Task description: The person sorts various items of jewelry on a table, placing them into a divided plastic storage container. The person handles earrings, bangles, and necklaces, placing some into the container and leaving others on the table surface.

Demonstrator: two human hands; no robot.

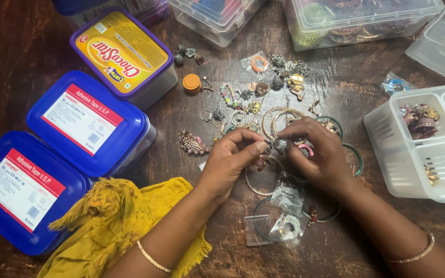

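Pinching small dark metal bead-like earring piece [280,145] between both hands at centre of dark wooden counter [21,46]: left hand [231,157] grip closed on it with thumb and forefinger, right hand [319,154] grip closed on it from other side. Lying under and around hands: bangles [279,119], loose earrings [192,142], small clear pouches [286,226]. Sitting left: yellow cloth [110,221], blue-lidded tubs [86,121]. Sitting right: white compartment box [413,164].
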